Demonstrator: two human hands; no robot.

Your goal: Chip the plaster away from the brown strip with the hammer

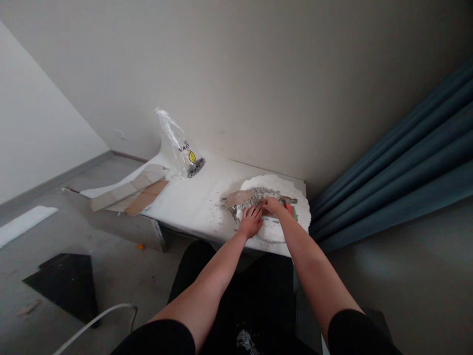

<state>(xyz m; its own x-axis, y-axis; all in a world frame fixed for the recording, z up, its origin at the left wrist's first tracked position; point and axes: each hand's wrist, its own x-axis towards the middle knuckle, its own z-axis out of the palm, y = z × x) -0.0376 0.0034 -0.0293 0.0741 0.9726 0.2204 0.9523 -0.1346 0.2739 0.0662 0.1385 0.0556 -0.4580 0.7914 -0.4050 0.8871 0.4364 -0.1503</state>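
My left hand rests at the near side of a patch of grey crumbly bits, its fingers spread over them. Close beside it, my right hand has its fingers pinched together; what they hold, if anything, is too small to make out. Both hands are over a ragged-edged white sheet at the right end of a white-covered table. A flat brown piece lies among the crumbs, left of my fingers. Partly behind my right wrist are a red thing and a dark stick-like piece.
A clear plastic bag with dark bits at its bottom stands at the table's back left. Cardboard strips overhang the left end. Blue curtains hang at the right. A black panel and white cable are on the left.
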